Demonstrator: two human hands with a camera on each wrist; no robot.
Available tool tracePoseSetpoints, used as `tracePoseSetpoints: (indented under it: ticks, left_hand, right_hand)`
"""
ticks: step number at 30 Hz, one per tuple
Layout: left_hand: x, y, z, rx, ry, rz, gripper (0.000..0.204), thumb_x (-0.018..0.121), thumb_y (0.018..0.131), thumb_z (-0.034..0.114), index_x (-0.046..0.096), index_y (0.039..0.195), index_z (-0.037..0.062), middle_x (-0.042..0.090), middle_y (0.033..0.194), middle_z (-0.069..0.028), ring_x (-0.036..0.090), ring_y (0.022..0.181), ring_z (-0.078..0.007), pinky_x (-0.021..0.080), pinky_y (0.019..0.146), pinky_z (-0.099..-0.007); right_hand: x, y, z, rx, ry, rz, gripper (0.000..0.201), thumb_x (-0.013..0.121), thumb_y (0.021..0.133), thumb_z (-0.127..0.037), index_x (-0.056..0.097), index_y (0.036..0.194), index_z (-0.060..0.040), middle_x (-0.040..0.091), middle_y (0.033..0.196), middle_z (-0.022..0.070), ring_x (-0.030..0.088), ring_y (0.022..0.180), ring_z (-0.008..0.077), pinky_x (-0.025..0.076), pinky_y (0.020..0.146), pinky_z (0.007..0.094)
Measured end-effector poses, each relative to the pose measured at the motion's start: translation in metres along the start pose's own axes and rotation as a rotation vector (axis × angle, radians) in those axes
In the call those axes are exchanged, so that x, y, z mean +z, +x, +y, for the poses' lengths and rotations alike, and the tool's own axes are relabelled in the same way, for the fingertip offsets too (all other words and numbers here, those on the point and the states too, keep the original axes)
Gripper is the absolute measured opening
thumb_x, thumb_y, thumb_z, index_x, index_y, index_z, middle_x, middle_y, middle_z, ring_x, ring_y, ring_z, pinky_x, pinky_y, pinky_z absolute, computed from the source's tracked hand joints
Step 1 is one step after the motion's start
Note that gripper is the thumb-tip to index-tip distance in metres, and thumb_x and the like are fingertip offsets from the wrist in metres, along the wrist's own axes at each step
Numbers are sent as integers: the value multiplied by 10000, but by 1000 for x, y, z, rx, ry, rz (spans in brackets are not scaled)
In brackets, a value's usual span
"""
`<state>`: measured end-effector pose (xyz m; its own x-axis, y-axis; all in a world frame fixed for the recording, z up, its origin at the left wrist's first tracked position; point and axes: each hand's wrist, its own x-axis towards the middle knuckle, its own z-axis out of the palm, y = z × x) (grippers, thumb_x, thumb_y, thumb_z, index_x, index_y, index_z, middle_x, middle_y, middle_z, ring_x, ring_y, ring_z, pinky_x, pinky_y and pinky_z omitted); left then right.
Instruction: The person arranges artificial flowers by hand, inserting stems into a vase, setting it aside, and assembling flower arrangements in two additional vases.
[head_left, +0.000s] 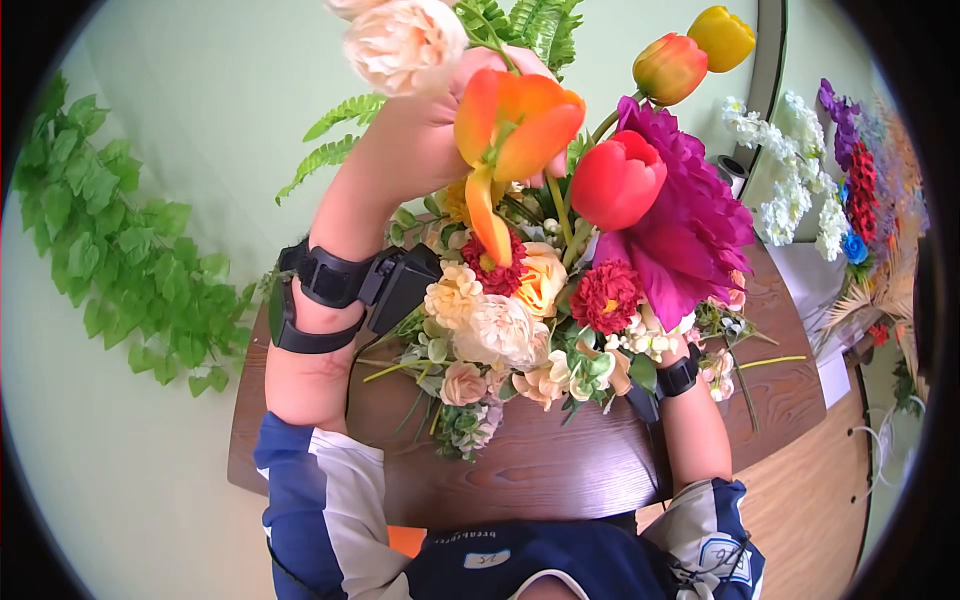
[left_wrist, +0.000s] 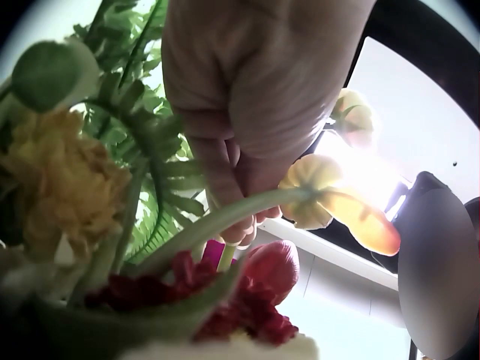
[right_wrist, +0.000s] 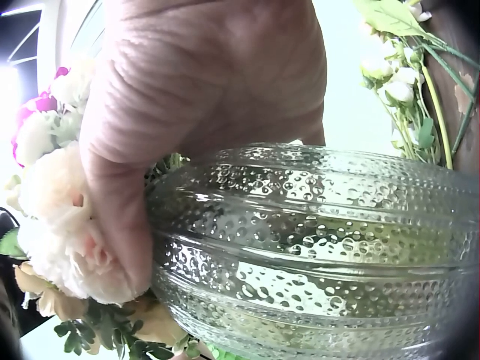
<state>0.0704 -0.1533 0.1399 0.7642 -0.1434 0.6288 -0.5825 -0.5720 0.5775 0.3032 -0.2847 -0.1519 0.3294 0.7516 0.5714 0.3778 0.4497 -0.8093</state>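
Pale green wall (head_left: 180, 80) backs a dark wood-grain table (head_left: 480, 480), which bears a dimpled clear glass vase (right_wrist: 315, 240); trailing leaves (head_left: 140, 270) hang left of the vase. Above the vase, the left hand (head_left: 420, 140) appears to pinch a green stem (left_wrist: 226, 259), fingertips together, close to a drooping orange tulip (head_left: 530, 120). Beside it, over the vase's right side, are a red tulip (head_left: 618, 180) and a magenta peony (head_left: 690, 240). The right hand (right_wrist: 217, 90) grips the vase, its thumb by the mouth. The step in hand looks like placing a stem among the blooms; the next move would call for guiding it into the vase while steadying the glass. Blossoms cover the vase in the head view, the orange tulip screens the left fingertips, and the right fingers are out of sight. Which flower the pinched stem bears cannot be told.
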Motion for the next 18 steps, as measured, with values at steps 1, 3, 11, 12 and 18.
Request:
tracePoseSetpoints:
  ticks: [1,3,11,12,18]
  left_hand:
    - [2,-1,0,-93,-82,2,103,565,868,91,590,890,-7,642,846,-69,608,697,-121,489,640,-227]
    - [5,3,2,-104,-137,0,97,588,841,65,601,853,-30,624,797,-87,606,649,-137,483,586,-236]
    - [8,0,1,-113,-152,-59,201,631,844,95,589,1000,-25,659,816,-99,646,700,-142,520,591,-246]
    - [12,0,4,-154,-201,-47,237,661,821,90,583,1011,-28,661,813,-100,651,695,-149,524,589,-250]
    - [16,-4,-13,-352,-209,-80,284,705,773,72,589,1015,-22,674,725,-88,653,689,-127,522,615,-259]
  right_hand:
    - [0,-1,0,0,0,1,399,410,947,-142,392,1334,-48,449,1320,112,437,1211,222,340,1044,317]
    - [0,0,0,-1,-2,4,399,409,948,-142,391,1335,-48,448,1321,112,436,1212,222,340,1044,317]
    - [0,-8,4,-2,0,0,400,404,950,-145,386,1339,-49,443,1326,113,433,1216,221,338,1046,317]
    - [-3,-10,5,-2,0,0,401,403,951,-145,386,1339,-49,443,1327,113,433,1216,221,337,1046,317]
    - [3,3,6,-4,0,6,402,399,953,-147,383,1342,-49,440,1331,114,431,1219,221,336,1048,317]
